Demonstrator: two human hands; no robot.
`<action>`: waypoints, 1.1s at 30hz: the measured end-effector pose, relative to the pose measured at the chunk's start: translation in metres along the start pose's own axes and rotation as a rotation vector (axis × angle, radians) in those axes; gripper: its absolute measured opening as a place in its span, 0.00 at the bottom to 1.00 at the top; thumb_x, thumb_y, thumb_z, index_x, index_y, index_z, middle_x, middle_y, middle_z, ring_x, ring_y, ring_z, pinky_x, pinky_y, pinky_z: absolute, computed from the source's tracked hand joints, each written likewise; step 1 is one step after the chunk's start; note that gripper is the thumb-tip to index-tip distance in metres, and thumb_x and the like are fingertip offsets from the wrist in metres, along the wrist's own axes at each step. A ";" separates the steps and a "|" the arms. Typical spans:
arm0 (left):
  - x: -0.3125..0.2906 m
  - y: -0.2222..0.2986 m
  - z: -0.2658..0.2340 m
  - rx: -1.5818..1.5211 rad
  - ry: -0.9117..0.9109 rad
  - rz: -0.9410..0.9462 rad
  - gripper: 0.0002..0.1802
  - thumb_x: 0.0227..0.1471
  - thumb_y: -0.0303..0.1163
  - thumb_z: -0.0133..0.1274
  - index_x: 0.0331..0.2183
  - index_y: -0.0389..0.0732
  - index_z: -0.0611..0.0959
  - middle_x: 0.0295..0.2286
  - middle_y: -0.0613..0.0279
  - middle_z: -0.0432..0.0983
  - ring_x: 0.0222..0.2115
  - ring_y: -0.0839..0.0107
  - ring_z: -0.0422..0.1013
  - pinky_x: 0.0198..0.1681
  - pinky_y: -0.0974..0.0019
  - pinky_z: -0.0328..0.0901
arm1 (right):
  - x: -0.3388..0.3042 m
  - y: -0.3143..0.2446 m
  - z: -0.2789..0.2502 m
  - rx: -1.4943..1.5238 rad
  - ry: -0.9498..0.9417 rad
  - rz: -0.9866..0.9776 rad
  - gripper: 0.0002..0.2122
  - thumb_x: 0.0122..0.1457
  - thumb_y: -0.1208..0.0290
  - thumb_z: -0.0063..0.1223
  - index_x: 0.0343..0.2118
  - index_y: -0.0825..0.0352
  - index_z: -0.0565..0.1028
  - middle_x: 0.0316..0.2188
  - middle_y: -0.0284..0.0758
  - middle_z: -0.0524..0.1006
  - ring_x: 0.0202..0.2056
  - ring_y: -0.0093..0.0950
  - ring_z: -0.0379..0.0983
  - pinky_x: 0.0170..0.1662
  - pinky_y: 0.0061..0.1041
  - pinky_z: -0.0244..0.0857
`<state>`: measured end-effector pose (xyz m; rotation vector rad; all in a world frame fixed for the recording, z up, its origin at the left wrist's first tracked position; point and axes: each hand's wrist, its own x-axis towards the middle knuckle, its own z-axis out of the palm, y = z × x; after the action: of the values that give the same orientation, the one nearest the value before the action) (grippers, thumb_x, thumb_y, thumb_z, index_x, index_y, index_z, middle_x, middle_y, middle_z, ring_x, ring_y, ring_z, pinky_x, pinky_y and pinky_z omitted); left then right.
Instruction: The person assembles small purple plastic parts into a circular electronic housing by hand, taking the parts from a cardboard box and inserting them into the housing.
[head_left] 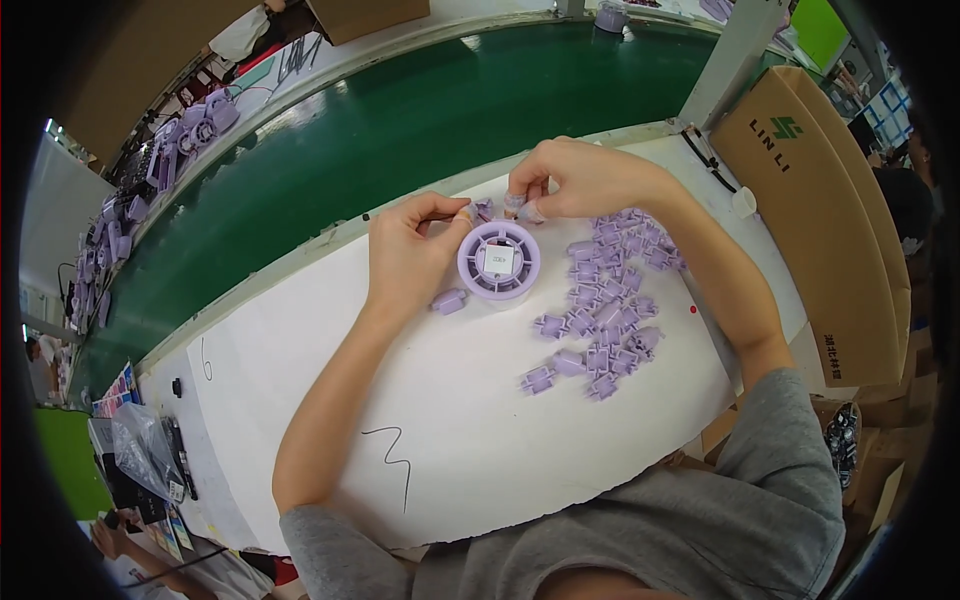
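Observation:
A round lilac fan-like housing with spokes and a white square at its centre stands on the white paper. Just past its far left rim, my left hand is closed in a pinch on a small purple plastic part. My right hand is closed at the far right rim, its thumb and finger pressed together; what they hold, if anything, is hidden. Fingertips of both hands wear pale covers. One loose purple plastic piece lies left of the housing. To its right spreads a pile of similar pieces.
Beyond the table runs a green conveyor belt, with lilac parts along its far left side. A tall cardboard box stands at the right. A clear plastic bag and a black pen lie at the left edge.

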<state>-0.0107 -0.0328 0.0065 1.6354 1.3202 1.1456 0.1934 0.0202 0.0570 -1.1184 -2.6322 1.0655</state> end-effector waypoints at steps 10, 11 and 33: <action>-0.011 -0.005 0.009 -0.385 0.186 -0.092 0.10 0.44 0.26 0.53 0.32 0.31 0.80 0.24 0.61 0.75 0.22 0.83 0.66 0.25 0.80 0.61 | 0.005 -0.009 0.027 -0.299 0.547 -0.443 0.06 0.46 0.82 0.48 0.30 0.70 0.70 0.26 0.38 0.70 0.28 0.35 0.69 0.30 0.30 0.64; -0.011 -0.003 0.010 -0.386 0.190 -0.094 0.10 0.44 0.26 0.53 0.32 0.31 0.80 0.24 0.61 0.75 0.22 0.83 0.66 0.25 0.80 0.61 | 0.006 -0.009 0.029 -0.299 0.543 -0.445 0.06 0.46 0.82 0.48 0.30 0.70 0.70 0.26 0.38 0.70 0.28 0.35 0.69 0.30 0.30 0.64; -0.008 0.002 0.006 -0.549 0.047 -0.220 0.13 0.49 0.21 0.46 0.39 0.29 0.74 0.29 0.55 0.76 0.26 0.79 0.71 0.29 0.78 0.66 | 0.011 -0.006 0.040 -0.140 0.561 -0.428 0.13 0.45 0.86 0.45 0.37 0.70 0.67 0.28 0.40 0.73 0.30 0.33 0.73 0.32 0.27 0.69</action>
<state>-0.0046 -0.0415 0.0049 1.0461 1.0562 1.2748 0.1686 0.0023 0.0286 -0.6844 -2.3440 0.4124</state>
